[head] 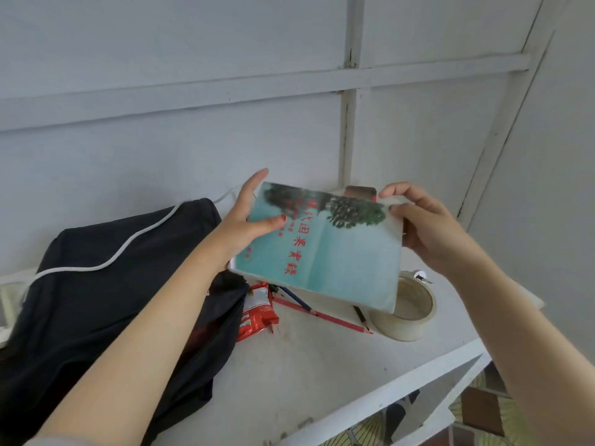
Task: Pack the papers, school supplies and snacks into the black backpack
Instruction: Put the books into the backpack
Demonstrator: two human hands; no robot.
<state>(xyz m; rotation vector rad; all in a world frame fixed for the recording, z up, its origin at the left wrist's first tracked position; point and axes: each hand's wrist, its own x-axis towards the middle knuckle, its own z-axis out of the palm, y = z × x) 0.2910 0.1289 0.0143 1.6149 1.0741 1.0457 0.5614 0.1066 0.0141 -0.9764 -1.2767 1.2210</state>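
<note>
Teal book [322, 249] between both hands, aloft

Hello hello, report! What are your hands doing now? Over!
Left hand and right hand hold teal book above table. Black backpack left, nothing blocking. Snack packet, pencils, tape roll unpacked.

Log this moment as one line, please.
held: teal book | left hand + right hand gripping its ends | black backpack on table, left | phase: pre-insert
</note>
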